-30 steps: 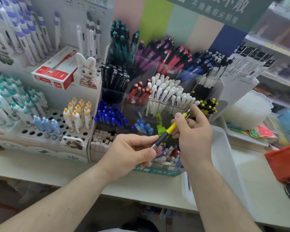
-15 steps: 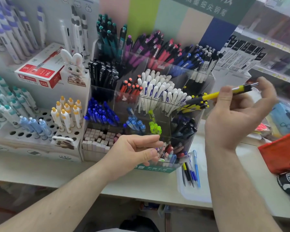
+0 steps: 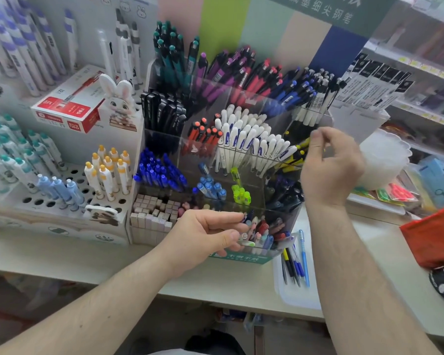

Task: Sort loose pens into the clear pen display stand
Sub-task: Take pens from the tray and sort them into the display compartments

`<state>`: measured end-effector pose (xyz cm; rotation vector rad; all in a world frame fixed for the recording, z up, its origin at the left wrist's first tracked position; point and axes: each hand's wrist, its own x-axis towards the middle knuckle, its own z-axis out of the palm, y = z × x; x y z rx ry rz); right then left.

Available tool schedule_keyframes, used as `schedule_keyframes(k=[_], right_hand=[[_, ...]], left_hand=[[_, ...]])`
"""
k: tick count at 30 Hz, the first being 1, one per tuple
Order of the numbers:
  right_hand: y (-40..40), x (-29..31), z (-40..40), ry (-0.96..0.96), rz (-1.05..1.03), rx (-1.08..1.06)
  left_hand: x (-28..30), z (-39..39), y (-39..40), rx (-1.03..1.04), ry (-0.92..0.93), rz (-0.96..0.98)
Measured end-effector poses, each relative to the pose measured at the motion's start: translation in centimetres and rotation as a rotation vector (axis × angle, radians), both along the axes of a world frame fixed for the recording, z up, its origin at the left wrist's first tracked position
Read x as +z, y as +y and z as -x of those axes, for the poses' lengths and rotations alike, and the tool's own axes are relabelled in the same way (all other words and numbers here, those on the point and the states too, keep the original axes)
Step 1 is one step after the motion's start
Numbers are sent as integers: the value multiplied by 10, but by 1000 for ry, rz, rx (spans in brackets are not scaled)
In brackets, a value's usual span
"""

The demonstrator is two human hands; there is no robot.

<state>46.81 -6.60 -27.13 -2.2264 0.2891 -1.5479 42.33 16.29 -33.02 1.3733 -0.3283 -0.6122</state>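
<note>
Our right hand [image 3: 330, 167] pinches a yellow-black pen [image 3: 296, 147] at the clear pen display stand [image 3: 241, 155]; our left hand [image 3: 205, 237] has loosely curled fingers at the stand's front compartment.

- The pen display stand [image 3: 241, 139] stood on the counter [image 3: 62, 260].
- A holed pen rack [image 3: 62, 185] sat left of it.
- A tray [image 3: 296, 295] holding loose pens [image 3: 295, 260] lay at its front right.

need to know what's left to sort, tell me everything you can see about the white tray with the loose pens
The white tray looks like shallow plastic with rounded corners, lying flat on the counter just right of the clear pen display stand. It holds a few loose pens lying roughly parallel: black, dark blue, one black and yellow, one light blue. Neither hand touches it.
</note>
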Motion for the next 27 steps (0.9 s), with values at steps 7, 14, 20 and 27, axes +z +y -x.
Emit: schedule_keyframes(k=[7, 14, 20, 27], right_hand=[[5, -21, 4, 368, -25, -222], [5, -18, 15, 440, -32, -190], [-10, -46, 46, 97, -265, -193], [-48, -130, 77, 1252, -670, -409]], left_hand=[[-1, -1, 3, -16, 18, -19], [-1, 0, 0, -25, 23, -28], [-4, 0, -2, -23, 17, -37], [-8, 2, -7, -4, 16, -50]])
